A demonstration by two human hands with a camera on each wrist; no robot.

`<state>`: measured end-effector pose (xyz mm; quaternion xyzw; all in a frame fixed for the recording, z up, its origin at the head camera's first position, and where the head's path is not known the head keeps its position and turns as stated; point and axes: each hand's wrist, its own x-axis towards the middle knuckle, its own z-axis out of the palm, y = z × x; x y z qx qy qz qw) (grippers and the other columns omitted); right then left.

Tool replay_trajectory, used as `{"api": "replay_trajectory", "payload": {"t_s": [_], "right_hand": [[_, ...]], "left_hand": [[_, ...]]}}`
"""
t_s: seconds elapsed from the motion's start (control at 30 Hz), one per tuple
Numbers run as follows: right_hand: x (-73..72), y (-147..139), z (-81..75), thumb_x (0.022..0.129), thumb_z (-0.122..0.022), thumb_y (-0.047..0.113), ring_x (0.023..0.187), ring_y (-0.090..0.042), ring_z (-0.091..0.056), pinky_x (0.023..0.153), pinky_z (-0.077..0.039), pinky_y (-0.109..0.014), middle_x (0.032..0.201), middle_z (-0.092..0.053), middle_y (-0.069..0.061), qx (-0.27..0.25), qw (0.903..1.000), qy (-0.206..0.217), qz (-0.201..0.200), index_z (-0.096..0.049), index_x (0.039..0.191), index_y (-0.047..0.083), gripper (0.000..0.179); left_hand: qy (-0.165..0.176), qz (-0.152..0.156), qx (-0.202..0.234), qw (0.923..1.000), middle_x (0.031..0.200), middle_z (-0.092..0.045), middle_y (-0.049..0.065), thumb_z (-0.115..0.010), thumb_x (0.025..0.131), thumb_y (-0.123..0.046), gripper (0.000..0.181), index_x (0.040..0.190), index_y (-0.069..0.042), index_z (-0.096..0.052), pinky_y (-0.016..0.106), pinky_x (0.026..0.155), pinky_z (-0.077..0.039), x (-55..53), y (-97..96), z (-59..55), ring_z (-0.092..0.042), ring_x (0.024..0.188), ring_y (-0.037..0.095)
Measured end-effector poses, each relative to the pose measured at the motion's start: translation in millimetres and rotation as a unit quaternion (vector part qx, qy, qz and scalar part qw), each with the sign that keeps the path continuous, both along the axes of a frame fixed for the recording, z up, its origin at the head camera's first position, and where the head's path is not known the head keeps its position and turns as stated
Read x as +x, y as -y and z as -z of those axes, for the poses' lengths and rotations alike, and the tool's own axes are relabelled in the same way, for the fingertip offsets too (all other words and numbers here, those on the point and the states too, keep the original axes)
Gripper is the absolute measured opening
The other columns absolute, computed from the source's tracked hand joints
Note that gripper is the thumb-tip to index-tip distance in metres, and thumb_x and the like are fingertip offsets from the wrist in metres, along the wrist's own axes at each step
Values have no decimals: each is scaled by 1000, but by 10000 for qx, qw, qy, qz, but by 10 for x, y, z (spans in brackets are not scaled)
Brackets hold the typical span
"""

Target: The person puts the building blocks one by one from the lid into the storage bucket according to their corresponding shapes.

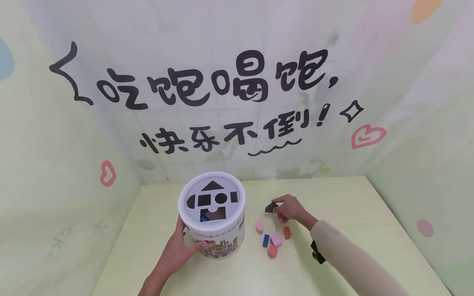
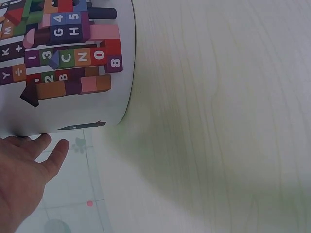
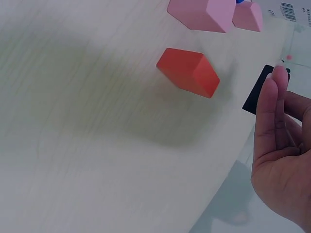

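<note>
Blk block (image 1: 270, 207): off to R of tub (image 1: 222, 248), pinched betw. fingertips & thumb of R hand (image 1: 291, 208); fingers nearly closed, nothing else held. L hand (image 1: 175, 251) curved part-way round tub wall, thumb on front. Lid (image 1: 193, 189) up, shaped cut-outs exposed. Red block (image 1: 286, 233) on worktop (image 1: 148, 218), nr R hand. Advise: pinch block's end only, profile visible; turn wrist, not tub, to suit cut-out; L hand to brace tub.
</note>
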<state>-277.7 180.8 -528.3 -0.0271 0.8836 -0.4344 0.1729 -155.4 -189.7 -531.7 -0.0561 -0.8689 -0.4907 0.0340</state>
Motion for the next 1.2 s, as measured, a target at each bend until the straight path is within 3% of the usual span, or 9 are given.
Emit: {"api": "replay_trajectory", "payload": {"t_s": [0.3, 0.63, 0.9, 1.2], "right_hand": [[31, -7, -230, 90, -66, 6, 44, -14, -60, 55, -61, -42, 56, -62, -8, 18, 9994, -200, -288, -61, 131, 4, 41], [104, 59, -545, 90, -66, 8, 43, -14, -59, 56, -61, -41, 57, -62, -8, 35, 9986, -157, -511, -62, 131, 8, 41], [123, 170, -703, 90, -67, 10, 43, -15, -60, 51, -59, -34, 59, -64, -9, 107, 9971, -254, -704, -63, 130, 11, 40], [120, 192, -958, 89, -67, 11, 44, -17, -62, 54, -60, -39, 60, -65, -11, -119, 9965, -466, -688, -62, 132, 9, 43]], "left_hand": [[-10, -8, -71, 10000, 147, -46, 9, -85, 71, -42, 118, 154, -42, -3, 71, 103, -34, -4, 1, 1, -42, 135, 39], [-21, 35, -122, 9999, 147, -46, 10, -85, 72, -40, 116, 154, -42, -4, 71, 103, -34, -14, -23, -4, -42, 134, 40], [22, 42, -41, 10000, 149, -44, 10, -85, 73, -37, 114, 153, -46, -4, 70, 105, -32, -19, -6, 18, -40, 136, 39], [-49, 52, -29, 10000, 152, -40, 7, -85, 72, -40, 114, 154, -42, -6, 69, 106, -32, -12, 5, 26, -39, 137, 39]]}}
